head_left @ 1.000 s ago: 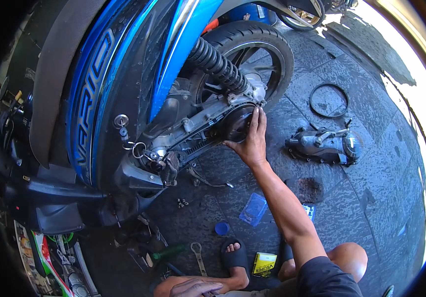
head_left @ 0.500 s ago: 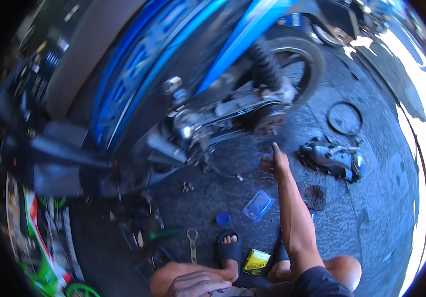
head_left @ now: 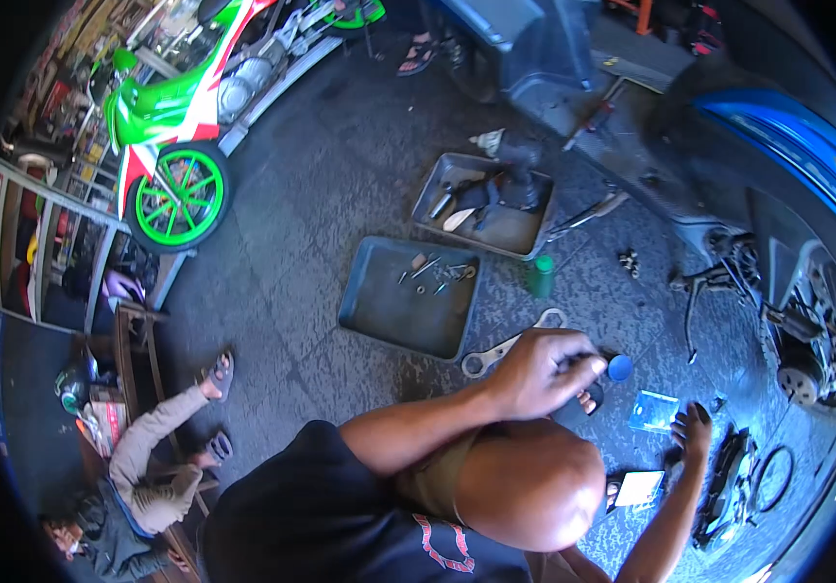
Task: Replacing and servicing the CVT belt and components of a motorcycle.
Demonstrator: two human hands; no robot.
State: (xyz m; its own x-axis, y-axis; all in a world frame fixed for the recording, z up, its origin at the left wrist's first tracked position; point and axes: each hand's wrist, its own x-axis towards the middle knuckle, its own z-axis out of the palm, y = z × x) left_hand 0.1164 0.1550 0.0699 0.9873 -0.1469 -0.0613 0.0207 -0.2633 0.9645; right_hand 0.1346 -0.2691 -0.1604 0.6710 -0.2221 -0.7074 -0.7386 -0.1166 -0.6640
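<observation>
Your view has swung round to the left, so the scooter (head_left: 792,126), which filled the upper left and middle half a second ago, now sits at the right edge. The drum (head_left: 800,385) is there too, beside the rear wheel, and your right hand (head_left: 692,432) is well apart from it; earlier that hand was just below it. Now it is low over the floor, at the right edge of the blue case (head_left: 653,411), which lies flat. Its fingers look part bent; you can't tell from here whether the grip has hold of anything or touches the case.

Your left hand (head_left: 546,374) has left your lap and is now above your knee (head_left: 532,486), near the spanner (head_left: 502,348) and the blue lid (head_left: 619,367). Its fingers curl loosely inward, and what the grip holds, if anything, is hidden.

Two trays have come into view: the near one (head_left: 389,316) with small metal parts, the far one (head_left: 476,244) with bigger pieces. A seated person (head_left: 151,476) now shows at lower left.
</observation>
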